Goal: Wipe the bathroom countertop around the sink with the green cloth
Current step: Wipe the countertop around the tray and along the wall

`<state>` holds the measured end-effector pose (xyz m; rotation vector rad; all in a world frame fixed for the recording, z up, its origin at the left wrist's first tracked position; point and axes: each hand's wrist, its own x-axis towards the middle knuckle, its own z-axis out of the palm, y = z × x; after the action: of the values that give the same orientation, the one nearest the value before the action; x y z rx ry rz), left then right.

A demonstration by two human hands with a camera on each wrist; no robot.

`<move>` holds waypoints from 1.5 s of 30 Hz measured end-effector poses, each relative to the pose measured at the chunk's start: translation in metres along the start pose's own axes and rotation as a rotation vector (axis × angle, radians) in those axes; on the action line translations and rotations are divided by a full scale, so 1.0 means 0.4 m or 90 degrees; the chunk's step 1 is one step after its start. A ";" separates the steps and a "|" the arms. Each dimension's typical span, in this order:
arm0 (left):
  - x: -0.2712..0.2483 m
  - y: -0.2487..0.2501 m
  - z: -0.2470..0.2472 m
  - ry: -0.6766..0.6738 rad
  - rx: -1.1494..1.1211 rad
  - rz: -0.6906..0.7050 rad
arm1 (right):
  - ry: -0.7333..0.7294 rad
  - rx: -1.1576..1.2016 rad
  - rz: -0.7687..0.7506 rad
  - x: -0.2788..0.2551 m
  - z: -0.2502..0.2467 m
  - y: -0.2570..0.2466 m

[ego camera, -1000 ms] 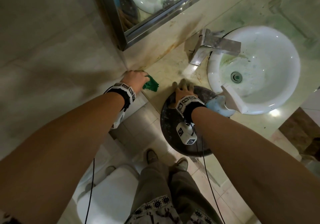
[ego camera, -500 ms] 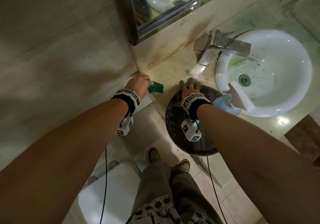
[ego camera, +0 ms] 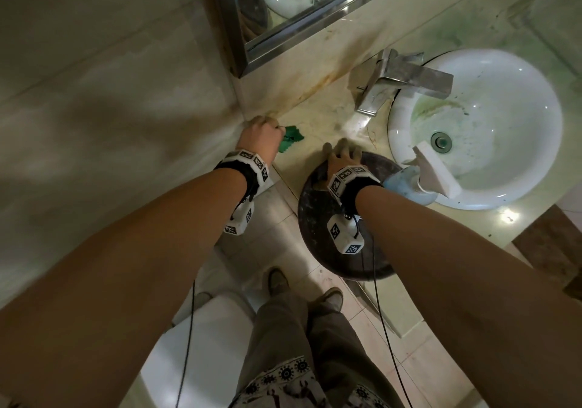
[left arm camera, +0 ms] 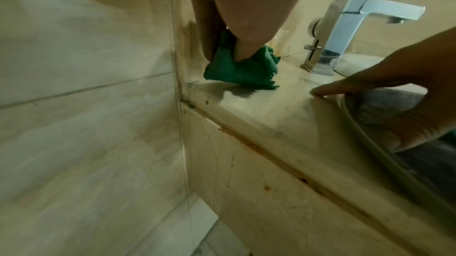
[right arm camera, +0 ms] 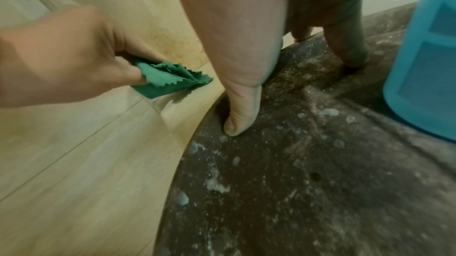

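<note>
My left hand (ego camera: 263,138) grips a small crumpled green cloth (ego camera: 291,141) and holds it down on the beige marble countertop (ego camera: 333,121), in the back left corner against the tiled wall. In the left wrist view the cloth (left arm camera: 237,71) bulges out under the curled fingers. My right hand (ego camera: 341,155) rests with straight, spread fingers on the far rim of a dark round stone slab (ego camera: 321,237). Its thumb (right arm camera: 239,116) lies on the slab's edge. The white round sink (ego camera: 522,99) is to the right.
A chrome faucet (ego camera: 400,77) stands behind the sink's left rim. A blue spray bottle (ego camera: 409,184) with a white trigger stands on the slab beside my right wrist. A mirror (ego camera: 299,4) hangs above. A white toilet (ego camera: 201,344) and my legs are below.
My left hand and the cloth stay in the back left corner, shifting only slightly. The right hand has not moved from the slab.
</note>
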<state>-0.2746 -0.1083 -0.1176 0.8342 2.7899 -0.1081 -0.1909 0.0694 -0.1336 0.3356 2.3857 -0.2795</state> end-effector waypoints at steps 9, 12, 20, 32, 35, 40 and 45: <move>0.002 -0.024 0.029 -0.051 0.074 -0.010 | 0.009 0.005 -0.001 -0.002 0.004 0.003; -0.007 -0.033 0.041 -0.071 0.015 -0.092 | 0.002 0.002 0.002 -0.004 0.001 0.004; -0.033 -0.041 0.041 -0.072 -0.133 -0.218 | -0.007 0.000 -0.005 -0.007 -0.006 0.003; -0.123 -0.069 0.064 -0.019 -0.355 -0.334 | -0.005 0.030 0.008 -0.021 -0.011 -0.006; -0.122 -0.070 0.037 0.019 -0.385 -0.323 | -0.003 0.014 0.011 -0.034 -0.013 -0.011; -0.117 -0.055 -0.045 0.025 -0.410 -0.288 | 0.079 0.019 -0.035 -0.084 -0.049 -0.045; -0.127 -0.037 -0.150 -0.011 -0.405 -0.233 | 0.104 0.089 -0.069 -0.168 -0.140 -0.097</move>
<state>-0.2532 -0.1394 -0.0471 0.1671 2.6599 0.6693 -0.1895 0.0381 -0.0431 0.3032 2.5567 -0.4875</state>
